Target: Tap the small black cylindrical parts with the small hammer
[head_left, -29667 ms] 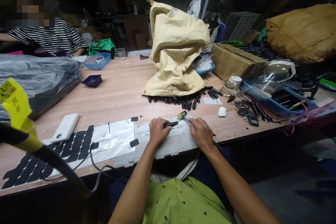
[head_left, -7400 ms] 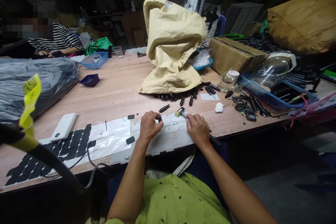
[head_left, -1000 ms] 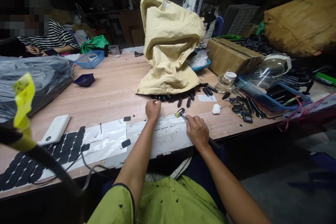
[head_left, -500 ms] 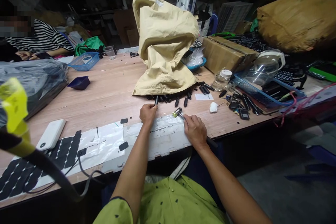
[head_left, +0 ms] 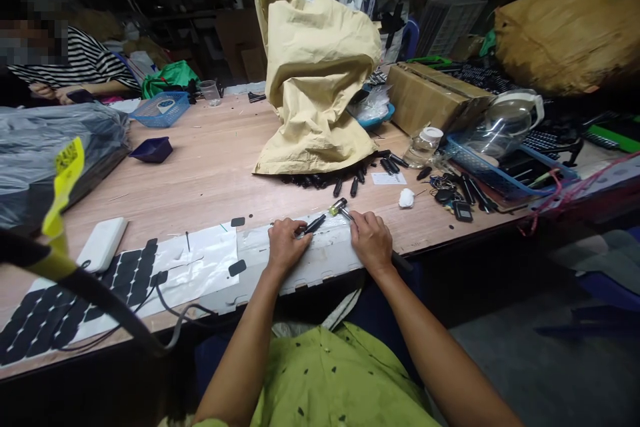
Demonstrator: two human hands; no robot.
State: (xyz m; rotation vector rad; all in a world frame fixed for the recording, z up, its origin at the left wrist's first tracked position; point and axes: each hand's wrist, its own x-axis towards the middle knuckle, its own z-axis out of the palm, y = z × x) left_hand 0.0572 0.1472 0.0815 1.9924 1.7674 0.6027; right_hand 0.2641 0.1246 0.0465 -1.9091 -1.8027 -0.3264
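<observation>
As left hand [head_left: 286, 243] is clamping black rod [head_left: 315, 223], this grip is presumably steadying it. Right hand [head_left: 373, 239] is clasping hammer [head_left: 339, 207].

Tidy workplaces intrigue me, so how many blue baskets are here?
2: one basket at the back left, behind the purple tray, and another basket at the right, beside the lidded jar. More may be hidden.
</observation>
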